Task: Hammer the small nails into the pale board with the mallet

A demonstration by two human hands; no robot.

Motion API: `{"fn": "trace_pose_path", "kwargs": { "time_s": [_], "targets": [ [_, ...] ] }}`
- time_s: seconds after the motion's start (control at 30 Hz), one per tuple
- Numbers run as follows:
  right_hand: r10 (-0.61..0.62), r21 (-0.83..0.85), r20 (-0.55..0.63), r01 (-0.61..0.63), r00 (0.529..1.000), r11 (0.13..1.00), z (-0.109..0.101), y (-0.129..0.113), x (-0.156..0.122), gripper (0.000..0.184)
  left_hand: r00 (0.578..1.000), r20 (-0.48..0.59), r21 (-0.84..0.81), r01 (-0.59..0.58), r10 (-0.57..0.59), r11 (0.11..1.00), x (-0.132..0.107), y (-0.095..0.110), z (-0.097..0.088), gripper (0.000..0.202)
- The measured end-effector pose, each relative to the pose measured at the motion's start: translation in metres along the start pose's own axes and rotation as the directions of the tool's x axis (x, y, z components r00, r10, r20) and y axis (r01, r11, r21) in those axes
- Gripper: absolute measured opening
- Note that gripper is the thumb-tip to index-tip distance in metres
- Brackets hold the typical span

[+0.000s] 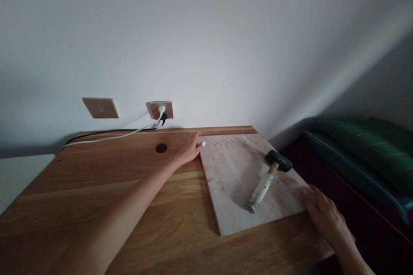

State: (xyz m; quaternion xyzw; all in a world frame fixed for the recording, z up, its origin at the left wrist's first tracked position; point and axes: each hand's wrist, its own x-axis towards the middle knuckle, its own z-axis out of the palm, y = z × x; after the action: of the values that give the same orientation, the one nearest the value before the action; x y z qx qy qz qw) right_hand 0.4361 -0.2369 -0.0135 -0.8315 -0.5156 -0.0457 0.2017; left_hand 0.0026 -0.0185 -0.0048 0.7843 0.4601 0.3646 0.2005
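Observation:
A pale, scuffed flat board (232,184) lies on the wooden desk, a zigzag line marked near its far edge. On top of it rests a rubber mallet (279,160), black head toward the far right and paint-smeared handle toward me. My left hand (189,150) grips the board's far left corner, its thumb over the edge and its other fingers partly hidden. At the near right corner, my right hand (327,212) is closed around the edge; its fingertips are partly out of sight. Neither hand touches the mallet.
The wooden desk (106,197) meets a white wall, with a round cable hole (161,148) in its top. White and black cords run from a wall socket (166,109) along the back edge. Green striped bedding (364,146) lies lower at the right.

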Motion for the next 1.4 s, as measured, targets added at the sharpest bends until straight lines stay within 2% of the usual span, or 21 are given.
{"fn": "trace_pose_path", "kwargs": {
  "time_s": [0.07,0.13,0.27,0.33,0.43,0.6,0.73,0.8,0.87,0.93,1.0,1.07,1.13,1.2,1.3,1.4],
  "targets": [
    [0.057,-0.005,0.054,-0.057,0.997,0.998,-0.003,-0.007,0.002,0.079,0.998,0.05,0.001,0.026,-0.026,1.0,0.003,0.001,0.004,0.038],
    [0.061,0.006,0.044,-0.061,0.997,0.998,-0.007,-0.013,0.002,0.078,0.998,0.052,0.004,0.043,-0.044,0.999,0.006,0.0,0.004,0.036],
    [0.054,0.055,0.006,-0.055,0.999,0.997,-0.012,-0.019,0.001,0.073,0.994,0.09,0.076,0.052,-0.059,0.996,0.008,-0.001,-0.015,0.032],
    [0.056,0.078,0.012,-0.056,0.998,0.995,-0.016,-0.025,-0.003,0.071,0.983,0.176,0.142,0.018,-0.043,0.99,0.003,-0.002,-0.035,0.033],
    [-0.009,0.125,0.0,0.009,1.0,0.992,-0.023,-0.043,-0.015,0.066,0.942,0.33,0.204,-0.006,-0.063,0.979,-0.011,-0.005,-0.074,0.037],
    [-0.175,0.221,-0.025,0.176,0.984,0.959,-0.024,-0.088,-0.051,0.057,0.891,0.425,0.232,0.064,-0.161,0.971,-0.043,-0.022,-0.145,0.046],
    [-0.41,0.235,-0.051,0.41,0.911,0.881,-0.017,-0.117,-0.077,0.047,0.891,0.357,0.253,0.196,-0.279,0.947,-0.069,-0.049,-0.196,0.05],
    [-0.478,0.241,-0.024,0.469,0.878,0.849,-0.015,-0.129,-0.078,0.044,0.896,0.302,0.293,0.237,-0.325,0.926,-0.079,-0.061,-0.215,0.047],
    [-0.502,0.247,0.03,0.48,0.864,0.842,-0.017,-0.147,-0.067,0.042,0.898,0.265,0.323,0.262,-0.353,0.909,-0.087,-0.068,-0.229,0.045],
    [-0.496,0.245,0.099,0.462,0.863,0.852,-0.022,-0.176,-0.047,0.04,0.904,0.241,0.323,0.268,-0.353,0.908,-0.091,-0.07,-0.236,0.044],
    [-0.513,0.254,0.149,0.469,0.845,0.846,-0.024,-0.215,-0.021,0.038,0.915,0.238,0.3,0.249,-0.325,0.921,-0.092,-0.067,-0.236,0.04],
    [-0.59,0.237,0.259,0.542,0.765,0.806,-0.022,-0.259,0.002,0.035,0.921,0.267,0.27,0.212,-0.284,0.939,-0.091,-0.062,-0.231,0.035],
    [-0.629,0.214,0.291,0.591,0.721,0.777,-0.012,-0.301,0.019,0.031,0.911,0.326,0.243,0.176,-0.251,0.954,-0.089,-0.057,-0.222,0.029],
    [-0.646,0.179,0.336,0.627,0.686,0.759,0.003,-0.333,0.029,0.026,0.895,0.379,0.23,0.156,-0.236,0.961,-0.088,-0.053,-0.213,0.026],
    [-0.658,0.135,0.413,0.672,0.629,0.728,0.024,-0.358,0.034,0.02,0.896,0.382,0.27,0.126,-0.227,0.954,-0.088,-0.05,-0.201,0.029],
    [-0.653,0.098,0.465,0.698,0.598,0.709,0.035,-0.364,0.034,0.024,0.907,0.369,0.324,0.078,-0.202,0.943,-0.087,-0.048,-0.195,0.037]
  ]
}}
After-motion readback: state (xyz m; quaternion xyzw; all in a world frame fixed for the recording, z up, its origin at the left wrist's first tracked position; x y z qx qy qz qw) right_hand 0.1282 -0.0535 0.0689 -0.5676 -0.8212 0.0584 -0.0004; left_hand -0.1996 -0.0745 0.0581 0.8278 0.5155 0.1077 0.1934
